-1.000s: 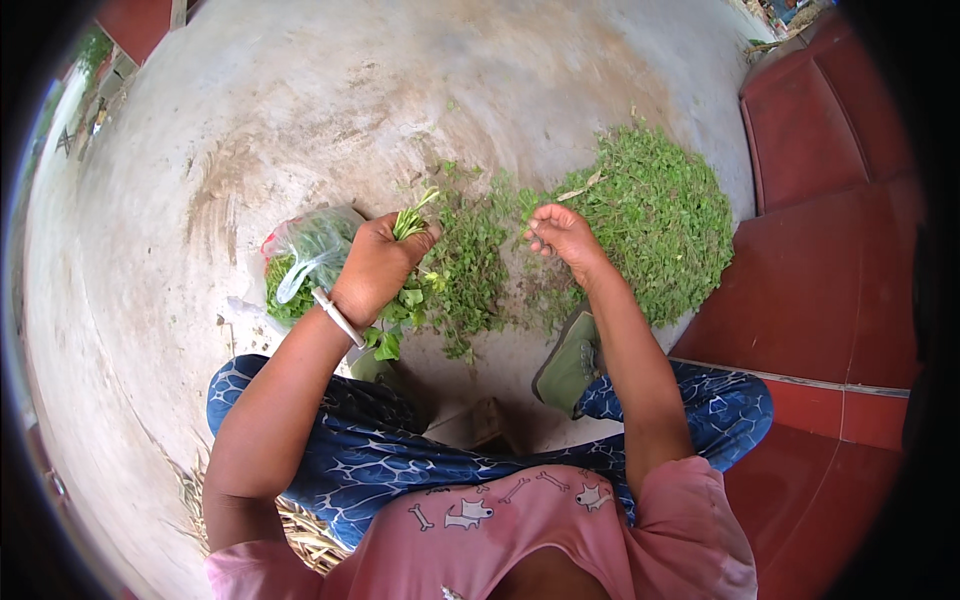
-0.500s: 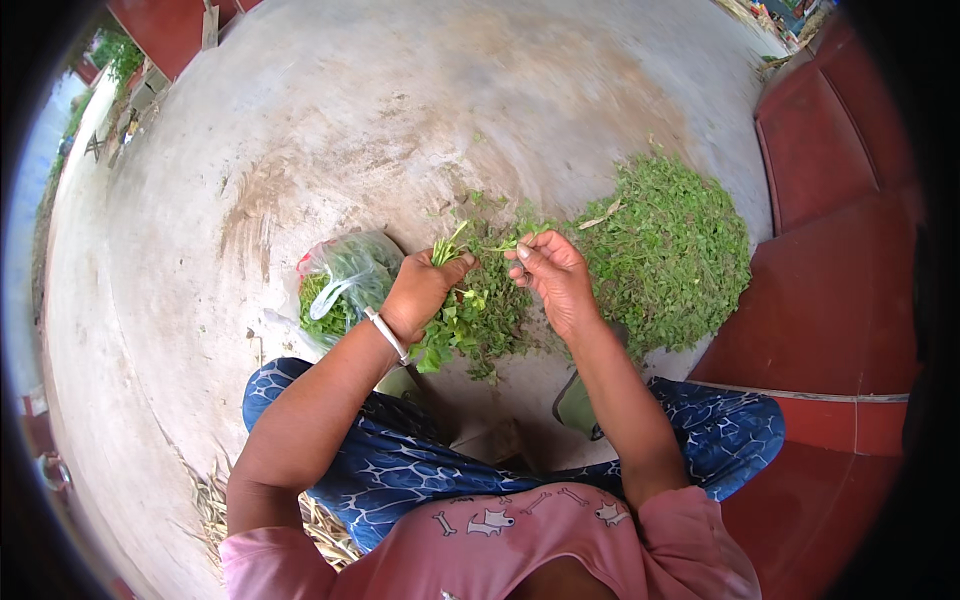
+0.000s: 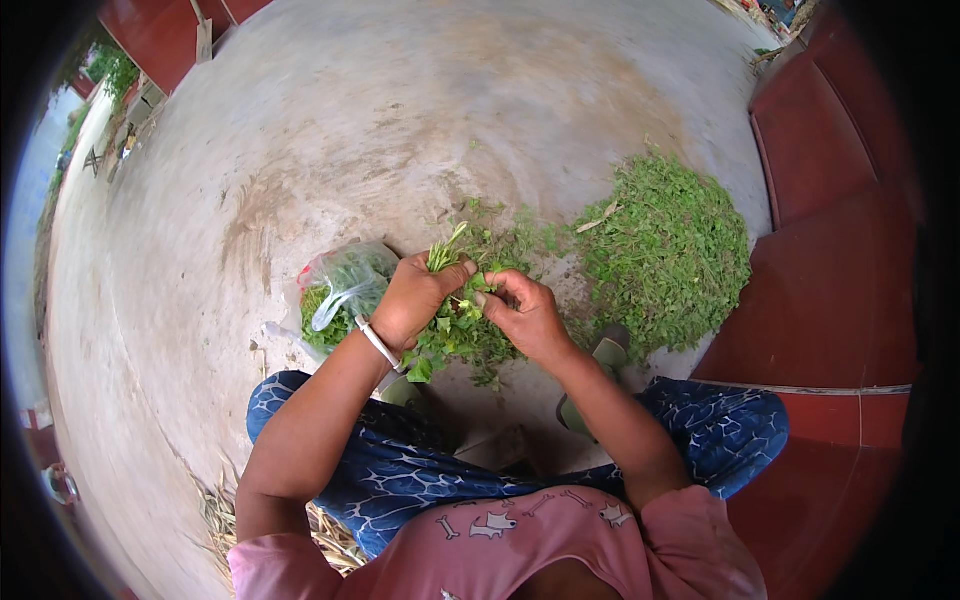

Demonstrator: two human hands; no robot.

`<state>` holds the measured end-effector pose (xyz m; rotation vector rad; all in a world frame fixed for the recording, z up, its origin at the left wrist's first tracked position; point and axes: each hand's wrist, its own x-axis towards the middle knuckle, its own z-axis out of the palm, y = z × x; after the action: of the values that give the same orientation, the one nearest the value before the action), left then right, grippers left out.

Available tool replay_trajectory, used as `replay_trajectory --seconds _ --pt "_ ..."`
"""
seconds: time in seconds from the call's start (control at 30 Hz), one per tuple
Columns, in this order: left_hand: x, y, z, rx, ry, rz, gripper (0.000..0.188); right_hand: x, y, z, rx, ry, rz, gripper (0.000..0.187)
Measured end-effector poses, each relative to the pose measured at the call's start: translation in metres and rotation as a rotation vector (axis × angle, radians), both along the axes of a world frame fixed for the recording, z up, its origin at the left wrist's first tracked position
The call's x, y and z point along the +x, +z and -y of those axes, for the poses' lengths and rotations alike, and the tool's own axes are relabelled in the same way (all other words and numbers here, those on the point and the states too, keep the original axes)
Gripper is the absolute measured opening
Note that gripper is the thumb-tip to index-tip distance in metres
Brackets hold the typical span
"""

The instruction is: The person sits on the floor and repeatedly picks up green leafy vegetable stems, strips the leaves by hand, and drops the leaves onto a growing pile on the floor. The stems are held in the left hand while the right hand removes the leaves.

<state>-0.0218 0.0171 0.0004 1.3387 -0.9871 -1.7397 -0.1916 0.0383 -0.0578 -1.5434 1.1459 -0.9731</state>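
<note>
The left hand [image 3: 415, 300] has its grip closed around a bunch of green stems [image 3: 447, 250] over the concrete floor [image 3: 400, 120], and the right hand [image 3: 528, 315] pinches a sprig just beside it, so the picking-over of greens looks under way. A clear bag of greens [image 3: 345, 290] lies left, a big leaf pile [image 3: 665, 250] right; next, the sprig likely needs a firm pluck

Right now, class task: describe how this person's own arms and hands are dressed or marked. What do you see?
Both forearms are bare. The left hand has a thin white bangle around its wrist; the right hand shows no ring or band. Short pink sleeves with small white prints cover the upper arms.
</note>
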Motion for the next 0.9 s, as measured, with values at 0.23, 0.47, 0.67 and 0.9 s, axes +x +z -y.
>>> replay_trajectory --seconds 0.23,0.47,0.67,0.9 --pt "-0.006 0.004 -0.004 -0.023 -0.067 0.080 0.011 -0.028 -0.001 0.018 0.448 -0.012 0.368 0.039" --pt "-0.012 -0.009 -0.005 -0.184 -0.176 0.265 0.008 -0.014 -0.005 0.016 0.462 0.112 0.317 0.024" --pt "-0.007 -0.023 -0.001 -0.305 -0.090 0.530 0.007 0.003 -0.026 0.008 0.279 0.056 0.358 0.016" --pt "0.005 -0.007 0.011 -0.137 0.083 0.283 0.013 -0.036 -0.074 0.026 0.234 0.016 -0.351 0.031"
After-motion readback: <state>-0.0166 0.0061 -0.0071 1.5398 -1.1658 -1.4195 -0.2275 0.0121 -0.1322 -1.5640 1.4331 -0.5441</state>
